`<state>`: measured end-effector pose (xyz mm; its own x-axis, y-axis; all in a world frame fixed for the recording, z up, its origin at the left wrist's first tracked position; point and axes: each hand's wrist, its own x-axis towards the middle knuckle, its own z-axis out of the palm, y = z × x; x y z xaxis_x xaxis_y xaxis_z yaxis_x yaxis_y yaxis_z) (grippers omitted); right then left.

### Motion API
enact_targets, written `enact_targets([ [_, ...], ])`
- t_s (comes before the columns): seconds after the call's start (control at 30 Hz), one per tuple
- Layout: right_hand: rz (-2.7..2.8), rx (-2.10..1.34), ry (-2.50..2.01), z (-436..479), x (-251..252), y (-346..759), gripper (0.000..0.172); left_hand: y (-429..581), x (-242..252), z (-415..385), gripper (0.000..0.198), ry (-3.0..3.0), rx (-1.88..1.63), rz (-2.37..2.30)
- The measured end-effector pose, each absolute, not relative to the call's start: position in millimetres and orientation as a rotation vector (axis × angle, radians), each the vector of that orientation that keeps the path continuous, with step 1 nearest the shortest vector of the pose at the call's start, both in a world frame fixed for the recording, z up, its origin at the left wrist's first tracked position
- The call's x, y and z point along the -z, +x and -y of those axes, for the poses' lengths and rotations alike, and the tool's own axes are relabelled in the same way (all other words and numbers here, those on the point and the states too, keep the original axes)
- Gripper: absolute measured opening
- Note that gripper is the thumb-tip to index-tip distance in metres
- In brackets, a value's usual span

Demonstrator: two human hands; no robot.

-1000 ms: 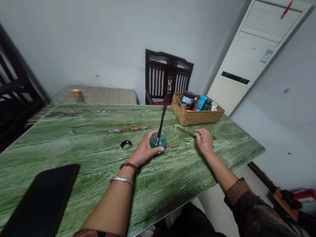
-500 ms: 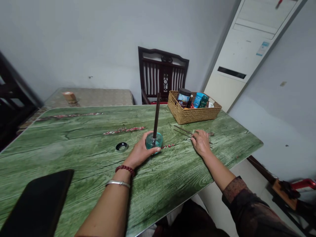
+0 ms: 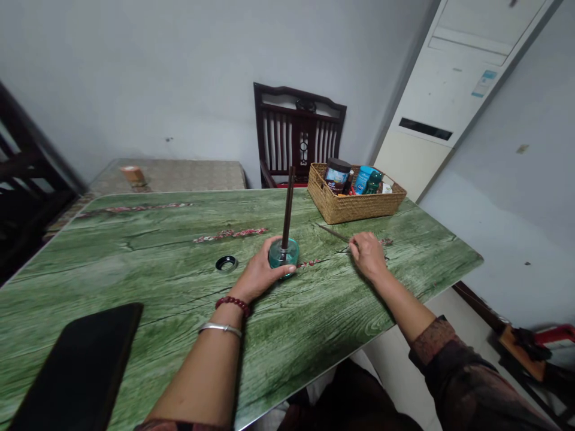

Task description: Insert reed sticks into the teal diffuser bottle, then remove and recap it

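Note:
My left hand [image 3: 263, 269] is wrapped around the side of a teal glass reed diffuser bottle [image 3: 287, 258], which stands on the table. Dark reed sticks [image 3: 288, 209] rise nearly upright from its neck. My right hand [image 3: 368, 255] is closed in a pinch over a thin dark reed stick [image 3: 333, 232] near the tabletop. The stick's far end points toward the basket; its near part is hidden by the fingers. Left of the bottle lies a black ring-shaped cap [image 3: 226, 264].
A woven basket [image 3: 359, 209] with several jars and bottles stands at the back right of the green wood-patterned table [image 3: 179, 281]. A large dark phone or tablet [image 3: 81, 365] lies at the near left. Behind the table is a dark wooden chair [image 3: 300, 134].
Two sticks showed beyond my right hand before; now just one does, and the fingers are curled tighter. The left hand keeps its hold on the bottle. The view has shifted slightly.

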<state>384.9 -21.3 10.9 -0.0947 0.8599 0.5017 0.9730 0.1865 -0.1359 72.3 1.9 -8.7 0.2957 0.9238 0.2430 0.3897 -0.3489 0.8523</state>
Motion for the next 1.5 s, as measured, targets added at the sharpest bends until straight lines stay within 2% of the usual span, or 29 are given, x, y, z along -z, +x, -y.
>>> enact_targets([
  [0.2,1.570,-0.044,-1.204,14.9,-79.2,355.3,0.014,73.0,7.5,-0.8,0.077,1.890,-1.017,-1.179],
  [0.37,1.362,-0.394,-0.834,12.5,-118.1,306.5,0.020,71.6,11.8,-2.7,0.080,1.892,-1.017,-1.155],
  [0.57,1.344,-0.609,-0.696,5.6,-118.9,262.1,0.021,71.7,12.2,-2.1,0.081,1.888,-0.997,-1.161],
  [0.8,1.393,-0.685,-0.788,-12.1,-94.0,242.2,0.025,73.0,10.0,-1.4,0.078,1.882,-1.049,-1.112],
  [1.1,1.600,-0.567,-1.043,-11.2,-58.1,241.0,0.018,72.1,14.3,-3.8,0.075,1.912,-1.073,-1.082],
  [1.27,1.722,-0.137,-1.229,-3.1,-47.4,308.0,0.019,71.8,14.2,-3.8,0.079,1.879,-1.007,-1.135],
  [1.37,1.791,0.165,-1.446,0.5,-29.8,363.4,0.026,71.8,13.2,-3.6,0.079,1.864,-1.001,-1.136],
  [1.5,1.881,0.319,-1.850,6.9,2.2,406.6,0.036,72.3,9.8,-2.8,0.078,1.873,-1.012,-1.143],
])
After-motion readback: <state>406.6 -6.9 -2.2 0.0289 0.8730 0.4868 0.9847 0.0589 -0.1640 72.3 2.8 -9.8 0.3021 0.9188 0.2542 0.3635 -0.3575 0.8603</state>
